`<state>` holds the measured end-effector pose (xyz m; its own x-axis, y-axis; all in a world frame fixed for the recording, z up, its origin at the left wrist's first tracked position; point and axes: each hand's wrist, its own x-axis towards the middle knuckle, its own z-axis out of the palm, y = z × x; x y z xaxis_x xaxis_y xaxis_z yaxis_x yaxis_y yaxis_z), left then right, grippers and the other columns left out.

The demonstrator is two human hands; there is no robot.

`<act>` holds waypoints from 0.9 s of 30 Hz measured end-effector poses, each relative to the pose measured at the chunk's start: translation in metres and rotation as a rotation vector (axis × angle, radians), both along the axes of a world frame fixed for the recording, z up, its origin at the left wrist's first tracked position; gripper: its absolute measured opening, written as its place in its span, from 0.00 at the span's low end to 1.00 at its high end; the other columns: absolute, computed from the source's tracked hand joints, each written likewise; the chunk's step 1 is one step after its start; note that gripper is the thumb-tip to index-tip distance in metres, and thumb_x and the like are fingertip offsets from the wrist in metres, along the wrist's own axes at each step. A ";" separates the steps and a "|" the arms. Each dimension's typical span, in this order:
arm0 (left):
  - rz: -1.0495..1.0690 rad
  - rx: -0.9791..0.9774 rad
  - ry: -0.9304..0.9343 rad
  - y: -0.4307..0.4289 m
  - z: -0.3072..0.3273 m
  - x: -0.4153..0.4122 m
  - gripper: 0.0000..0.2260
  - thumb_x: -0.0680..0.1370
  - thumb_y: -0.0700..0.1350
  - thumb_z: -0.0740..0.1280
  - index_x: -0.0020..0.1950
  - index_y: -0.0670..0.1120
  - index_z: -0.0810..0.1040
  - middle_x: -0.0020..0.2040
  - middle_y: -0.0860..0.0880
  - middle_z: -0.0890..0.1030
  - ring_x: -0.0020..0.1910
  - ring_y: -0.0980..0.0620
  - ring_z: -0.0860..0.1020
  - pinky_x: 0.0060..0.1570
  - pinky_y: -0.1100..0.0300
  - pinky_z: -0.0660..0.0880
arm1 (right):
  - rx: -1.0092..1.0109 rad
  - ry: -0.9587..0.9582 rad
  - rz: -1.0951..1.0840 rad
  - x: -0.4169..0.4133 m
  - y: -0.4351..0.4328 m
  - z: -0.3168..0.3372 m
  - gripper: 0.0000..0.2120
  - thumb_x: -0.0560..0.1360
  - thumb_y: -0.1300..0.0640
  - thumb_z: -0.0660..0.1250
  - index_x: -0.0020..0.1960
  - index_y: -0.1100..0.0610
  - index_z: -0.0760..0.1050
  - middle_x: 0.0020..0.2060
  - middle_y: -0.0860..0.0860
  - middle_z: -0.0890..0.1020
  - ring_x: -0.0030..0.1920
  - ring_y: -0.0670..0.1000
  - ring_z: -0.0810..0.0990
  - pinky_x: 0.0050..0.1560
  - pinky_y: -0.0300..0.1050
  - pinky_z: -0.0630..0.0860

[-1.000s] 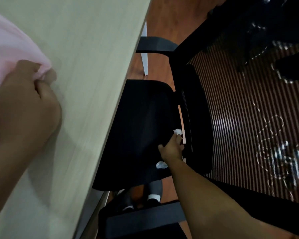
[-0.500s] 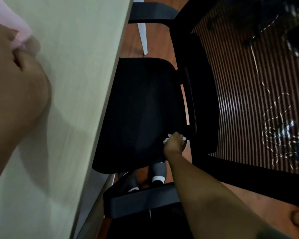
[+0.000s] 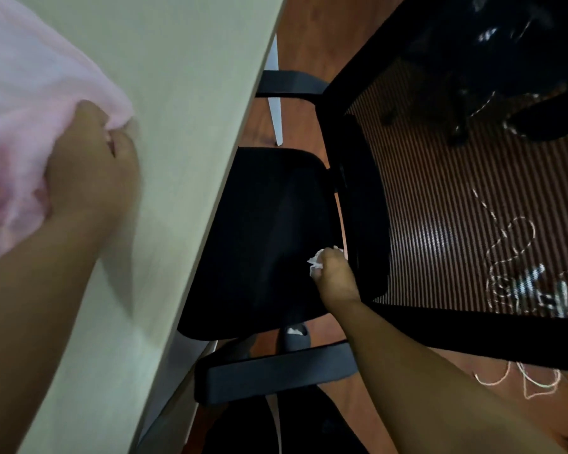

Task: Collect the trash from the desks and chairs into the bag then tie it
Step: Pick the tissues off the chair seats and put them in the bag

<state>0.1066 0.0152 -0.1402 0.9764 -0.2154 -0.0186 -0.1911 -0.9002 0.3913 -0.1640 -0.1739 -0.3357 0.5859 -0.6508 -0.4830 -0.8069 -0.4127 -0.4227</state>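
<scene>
White crumpled tissue point(image 3: 316, 259) is pinched in the right hand point(image 3: 333, 276), just over the black chair seat point(image 3: 266, 240) by the backrest point(image 3: 361, 208). On the pale counter point(image 3: 184, 93), the left hand point(image 3: 92, 168) clutches the pink bag point(image 3: 30, 109).

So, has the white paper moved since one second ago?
Yes: the paper went from the back edge of the seat slightly inward, now gripped by the right hand.

You hold a pale pink bag point(image 3: 30, 126) over a light beige desk point(image 3: 184, 126). White paper wad point(image 3: 317, 259) against a black chair seat point(image 3: 269, 240). Backrest mesh point(image 3: 440, 208) black with fine pale stripes; armrest point(image 3: 276, 376) grey; floor point(image 3: 309, 34) reddish-brown wood.
</scene>
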 end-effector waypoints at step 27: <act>0.198 -0.350 -0.133 0.200 0.224 -0.087 0.15 0.84 0.52 0.59 0.39 0.48 0.66 0.29 0.50 0.68 0.31 0.47 0.69 0.33 0.53 0.68 | 0.049 -0.759 0.925 0.221 0.195 0.338 0.15 0.72 0.62 0.66 0.58 0.54 0.77 0.55 0.51 0.77 0.57 0.56 0.74 0.53 0.47 0.73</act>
